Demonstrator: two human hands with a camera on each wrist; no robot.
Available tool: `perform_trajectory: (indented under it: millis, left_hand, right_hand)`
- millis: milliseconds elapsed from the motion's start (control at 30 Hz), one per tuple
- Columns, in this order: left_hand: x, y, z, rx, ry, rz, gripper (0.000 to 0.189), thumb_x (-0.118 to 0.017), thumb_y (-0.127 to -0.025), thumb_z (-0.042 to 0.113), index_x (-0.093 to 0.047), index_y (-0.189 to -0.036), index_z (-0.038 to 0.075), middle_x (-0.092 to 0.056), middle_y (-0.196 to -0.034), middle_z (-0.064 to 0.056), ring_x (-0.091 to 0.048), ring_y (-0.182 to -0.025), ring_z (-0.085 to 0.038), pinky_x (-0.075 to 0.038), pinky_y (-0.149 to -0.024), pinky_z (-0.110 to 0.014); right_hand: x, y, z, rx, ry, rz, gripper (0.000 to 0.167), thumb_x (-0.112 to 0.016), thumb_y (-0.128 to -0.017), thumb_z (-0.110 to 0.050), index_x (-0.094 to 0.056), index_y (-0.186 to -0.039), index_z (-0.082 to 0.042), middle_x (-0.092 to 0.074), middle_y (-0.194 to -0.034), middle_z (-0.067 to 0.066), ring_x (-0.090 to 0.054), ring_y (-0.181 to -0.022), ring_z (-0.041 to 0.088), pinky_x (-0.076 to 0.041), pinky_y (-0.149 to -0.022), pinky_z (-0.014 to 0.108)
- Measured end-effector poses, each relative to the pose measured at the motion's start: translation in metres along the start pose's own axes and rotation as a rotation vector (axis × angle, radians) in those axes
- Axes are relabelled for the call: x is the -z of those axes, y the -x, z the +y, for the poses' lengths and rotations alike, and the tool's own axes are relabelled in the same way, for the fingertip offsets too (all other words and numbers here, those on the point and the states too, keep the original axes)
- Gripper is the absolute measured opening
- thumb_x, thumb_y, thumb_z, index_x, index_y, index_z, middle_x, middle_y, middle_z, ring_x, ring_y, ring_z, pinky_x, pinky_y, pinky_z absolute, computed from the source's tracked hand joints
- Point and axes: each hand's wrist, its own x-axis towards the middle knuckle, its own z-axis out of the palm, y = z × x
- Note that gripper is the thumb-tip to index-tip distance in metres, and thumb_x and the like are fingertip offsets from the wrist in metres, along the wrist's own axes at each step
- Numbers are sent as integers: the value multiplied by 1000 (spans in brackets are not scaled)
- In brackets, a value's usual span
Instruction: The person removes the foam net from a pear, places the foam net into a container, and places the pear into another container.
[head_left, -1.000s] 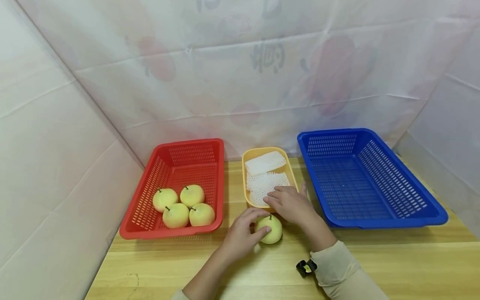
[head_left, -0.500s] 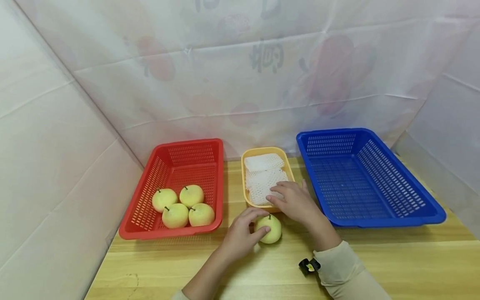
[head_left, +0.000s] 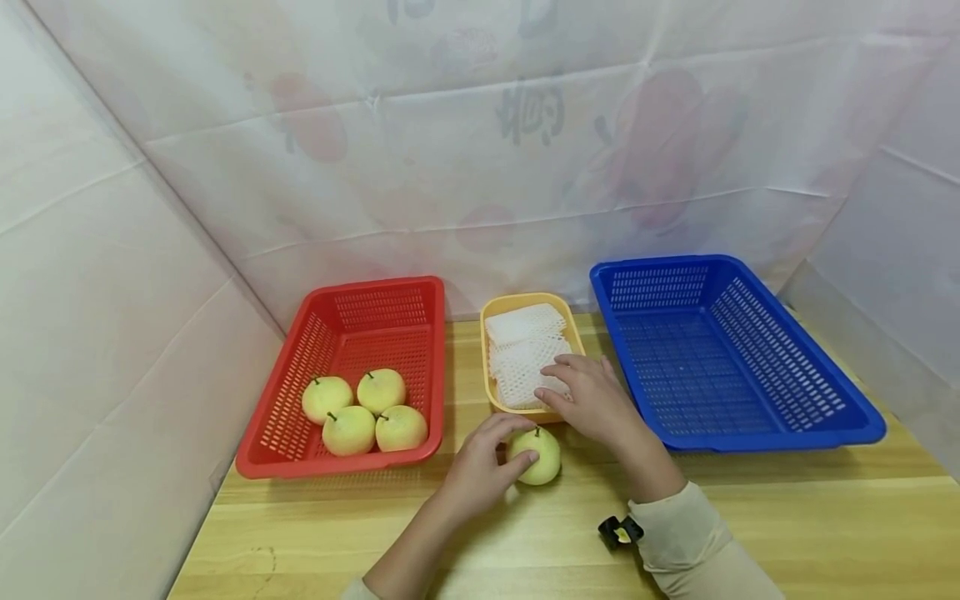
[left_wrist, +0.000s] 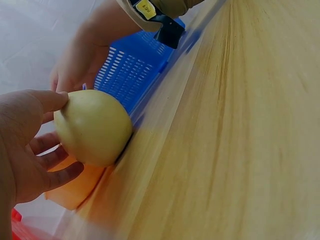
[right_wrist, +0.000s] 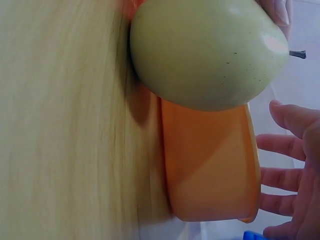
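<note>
On the wooden table, a yellow-green pear point(head_left: 545, 458) stands with its stem up, and my left hand point(head_left: 480, 471) holds it from the left. The thumb and fingers curl around it in the left wrist view. My right hand point(head_left: 596, 404) hovers at the near right side of a small yellow-orange container point(head_left: 486, 354), its fingers spread over white foam net sleeves point(head_left: 525, 371). Those fingers look loosely extended and grip nothing. Whether the fingertips touch the sleeves, I cannot tell. In the right wrist view, the pear point(right_wrist: 210, 55) sits close to the container's near wall point(right_wrist: 210, 160).
To the left, a red basket point(head_left: 437, 367) has several pears point(head_left: 349, 431) in its near part. A blue basket point(head_left: 780, 442) stands to the right, close beside my right forearm. A black clip-like device point(head_left: 619, 532) is on the right sleeve cuff. White fabric walls point(head_left: 420, 167) enclose the table.
The foam sleeves have shifted and lie flatter in the container. My right hand has drawn slightly away from them. The left hand stays on the pear.
</note>
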Motion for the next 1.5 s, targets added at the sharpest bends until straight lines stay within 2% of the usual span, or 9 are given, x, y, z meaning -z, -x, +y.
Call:
perform_trajectory:
  millis: [300,400,500,567,667,767,867,1133,1500]
  left_hand:
    - [0,0,-2,0,-1,5,35,-71,-91,28,-62,-125,26,-60,-126,10,-57,-117,-11,-52,-95,-38]
    - [0,0,-3,8,0,1,35,-71,-91,29,-62,-125,27,-60,-127,10,-56,-118,-12,-51,-95,-38]
    - [1,0,-3,18,2,-6,36,-70,-92,31,-61,-126,26,-59,-128,10,-56,-119,-12,-51,-95,-37]
    - [1,0,-3,26,3,-11,37,-70,-92,32,-61,-127,27,-58,-130,10,-55,-120,-12,-51,-94,-36]
    - [2,0,-3,35,4,-22,37,-69,-92,33,-60,-128,28,-57,-131,11,-55,-121,-13,-51,-93,-32]
    - [2,0,-3,39,6,-27,37,-69,-93,32,-59,-129,29,-57,-130,11,-55,-119,-13,-51,-91,-30]
    - [2,0,-3,39,7,-27,38,-69,-92,31,-59,-129,29,-57,-130,11,-55,-119,-12,-51,-90,-29]
    - [2,0,-2,31,6,-25,37,-69,-92,31,-60,-128,29,-57,-129,12,-55,-117,-9,-51,-90,-28]
    - [2,1,-3,44,16,-54,41,-70,-91,37,-58,-129,30,-56,-129,10,-56,-109,-9,-53,-86,-29]
  right_hand:
    - [7,3,-6,81,-20,69,36,-65,-94,-38,-70,-117,-11,-61,-131,15,-51,-127,37,-36,-108,61]
    - [12,7,-11,115,-33,105,26,-67,-92,-35,-74,-107,-13,-67,-116,8,-60,-112,30,-48,-97,51]
    - [17,11,-17,194,-66,129,16,-71,-90,-30,-75,-94,-16,-69,-95,-2,-64,-87,16,-55,-76,34]
    - [21,13,-19,258,-111,97,11,-73,-89,-28,-75,-90,-17,-67,-85,-8,-61,-75,8,-53,-65,26]
    - [24,16,-21,325,-188,-18,10,-74,-88,-28,-74,-89,-19,-65,-81,-13,-55,-68,3,-48,-60,19]
    - [26,18,-23,347,-235,-136,11,-74,-88,-29,-74,-93,-19,-63,-81,-15,-53,-67,4,-46,-60,19]
    - [25,19,-23,341,-247,-187,12,-75,-87,-27,-75,-94,-18,-64,-82,-15,-54,-67,4,-46,-61,19]
    - [23,19,-23,306,-221,-194,6,-76,-85,-20,-75,-90,-16,-69,-86,-11,-62,-77,4,-52,-68,23]
    - [21,20,-25,321,-228,-186,4,-74,-87,-20,-73,-85,-17,-67,-83,-13,-60,-77,1,-53,-68,24]
